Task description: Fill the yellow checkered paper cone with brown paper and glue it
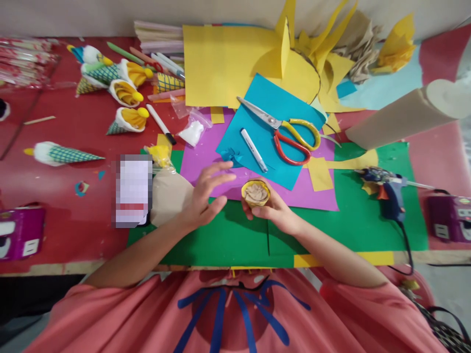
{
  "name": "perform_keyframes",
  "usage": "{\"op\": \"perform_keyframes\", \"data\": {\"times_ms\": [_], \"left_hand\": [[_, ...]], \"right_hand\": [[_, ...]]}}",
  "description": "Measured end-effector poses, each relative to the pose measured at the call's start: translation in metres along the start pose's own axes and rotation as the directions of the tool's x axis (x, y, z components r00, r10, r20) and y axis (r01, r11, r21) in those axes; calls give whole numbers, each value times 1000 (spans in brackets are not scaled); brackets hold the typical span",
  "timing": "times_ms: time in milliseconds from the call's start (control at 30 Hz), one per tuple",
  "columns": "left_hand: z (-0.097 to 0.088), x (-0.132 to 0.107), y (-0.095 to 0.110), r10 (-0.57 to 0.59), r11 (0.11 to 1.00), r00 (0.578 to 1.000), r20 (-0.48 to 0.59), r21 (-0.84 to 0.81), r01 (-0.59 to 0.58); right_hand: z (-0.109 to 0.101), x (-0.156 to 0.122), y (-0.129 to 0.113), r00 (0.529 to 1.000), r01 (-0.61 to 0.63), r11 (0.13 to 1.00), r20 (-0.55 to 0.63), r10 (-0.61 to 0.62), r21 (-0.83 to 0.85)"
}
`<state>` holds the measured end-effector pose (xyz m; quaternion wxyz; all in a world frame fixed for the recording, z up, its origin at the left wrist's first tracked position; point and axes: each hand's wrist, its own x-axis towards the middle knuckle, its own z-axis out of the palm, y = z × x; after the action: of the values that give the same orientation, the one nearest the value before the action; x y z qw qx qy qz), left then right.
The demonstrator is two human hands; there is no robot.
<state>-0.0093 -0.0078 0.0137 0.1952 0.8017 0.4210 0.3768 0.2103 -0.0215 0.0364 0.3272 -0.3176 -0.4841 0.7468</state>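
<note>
A small yellow paper cone [255, 193], its mouth turned up and filled with crumpled brown paper, is held in my right hand [274, 211]. The fingers wrap round its lower part. To its left my left hand [208, 193] hovers with fingers spread and nothing in it. Beyond the hands a white marker [253, 150] and large scissors [279, 128] with red and yellow handles lie on a blue sheet [239, 117]. A crumpled scrap of blue paper [232, 156] rests by the marker.
A glue gun [393, 198] with a cord lies at the right, near a brown paper roll [405, 117]. Finished paper cones [127, 120] and a blurred-out phone [133, 191] are at the left. Yellow sheets [228, 63] lie at the back. Green card [221, 240] covers the front.
</note>
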Motion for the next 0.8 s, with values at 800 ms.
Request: {"op": "perform_keyframes", "data": {"times_ms": [800], "left_hand": [[6,20,-13,-379,725,925,-28,-631,278]], "right_hand": [[-30,8,-6,817,221,469,-101,-568,-855]]}}
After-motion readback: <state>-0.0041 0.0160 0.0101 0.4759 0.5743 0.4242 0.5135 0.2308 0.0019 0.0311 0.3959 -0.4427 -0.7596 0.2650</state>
